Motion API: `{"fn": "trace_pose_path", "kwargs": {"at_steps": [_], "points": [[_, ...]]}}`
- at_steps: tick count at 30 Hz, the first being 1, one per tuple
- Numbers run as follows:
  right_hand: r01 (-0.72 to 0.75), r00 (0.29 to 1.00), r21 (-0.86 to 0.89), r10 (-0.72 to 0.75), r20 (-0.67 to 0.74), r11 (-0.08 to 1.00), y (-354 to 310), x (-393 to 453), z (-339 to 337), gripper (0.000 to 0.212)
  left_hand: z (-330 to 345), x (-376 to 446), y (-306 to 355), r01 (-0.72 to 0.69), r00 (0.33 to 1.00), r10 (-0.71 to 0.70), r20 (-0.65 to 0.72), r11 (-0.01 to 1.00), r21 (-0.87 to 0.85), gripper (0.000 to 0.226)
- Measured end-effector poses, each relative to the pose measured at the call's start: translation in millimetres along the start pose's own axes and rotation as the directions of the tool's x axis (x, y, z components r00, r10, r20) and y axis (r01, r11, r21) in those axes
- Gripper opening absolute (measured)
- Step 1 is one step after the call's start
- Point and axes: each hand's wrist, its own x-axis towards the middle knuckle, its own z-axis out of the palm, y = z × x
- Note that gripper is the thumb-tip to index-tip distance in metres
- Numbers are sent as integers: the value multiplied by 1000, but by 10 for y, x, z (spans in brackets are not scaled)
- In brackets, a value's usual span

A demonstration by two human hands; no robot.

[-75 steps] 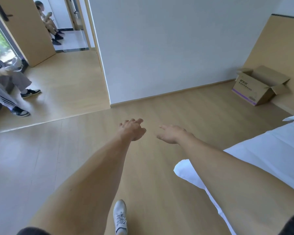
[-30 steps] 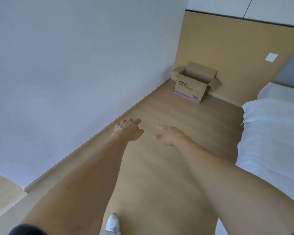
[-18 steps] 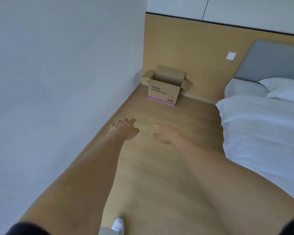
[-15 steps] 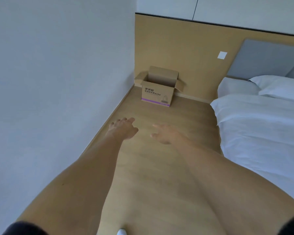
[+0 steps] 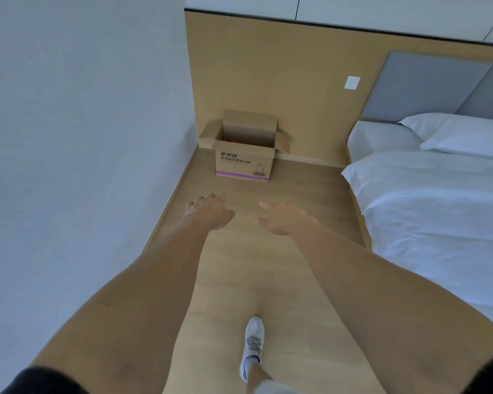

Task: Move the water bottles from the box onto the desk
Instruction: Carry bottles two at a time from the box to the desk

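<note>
I'm looking down a strip of pale wooden floor (image 5: 282, 251) running up the middle of the frame. A plain white wall (image 5: 77, 123) fills the left side. Across the top stands a tan wood panel (image 5: 282, 81) carrying a small white switch plate (image 5: 352, 82). On the right there's a bed (image 5: 439, 211) with white sheets, white pillows (image 5: 467, 136) at upper right, below a grey padded headboard (image 5: 427, 86). At the bottom centre, a white sneaker (image 5: 253, 346) is planted on the floor.

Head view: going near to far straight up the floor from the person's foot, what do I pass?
White shoe → left hand and right hand, level with each other, both empty → cardboard box → wooden wall panel.
</note>
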Motion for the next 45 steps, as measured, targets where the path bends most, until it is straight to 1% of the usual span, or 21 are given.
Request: {"fn": "trace_pose_path", "kwargs": {"at_steps": [5,9,12,20,26,28,30,34,38,42,45], "points": [[23,1000,19,-23,8,1000,-26,958,-332,64,-235,967,-30,15,1000,-15,5,1000,25,54],[26,999,44,-27,28,999,1,1774,-688,65,-493,1790,-1,42,998,-43,41,999,7,58],[23,999,48,-25,31,999,52,2353,-985,65,-713,2384,42,56,998,-56,34,998,0,57],[11,999,43,-13,43,999,80,3538,-1512,66,-1127,3662,42,44,999,-43,24,999,-23,56],[-40,999,41,38,26,998,-17,4470,-1755,63,-1323,4703,-66,0,999,0,37,1000,-3,45],[-60,998,44,59,22,997,-80,4813,-1866,62,-1404,5079,-151,-24,999,23,43,999,26,45],[-91,996,53,89,28,994,-162,5162,-1983,61,-1514,5467,-256,-45,997,42,61,998,44,47],[-161,986,108,155,60,981,-352,5775,-2281,63,-1823,6213,-408,-79,991,74,111,996,39,37],[-191,981,171,181,70,967,-440,6302,-2575,60,-2107,6882,-454,-123,988,118,104,991,47,55],[-226,974,164,220,50,960,-379,6729,-2731,50,-2176,7454,-412,-206,972,197,130,977,58,59],[-252,968,149,246,58,956,-276,7065,-2821,45,-2168,7902,-376,-227,965,215,154,972,65,59]]}}
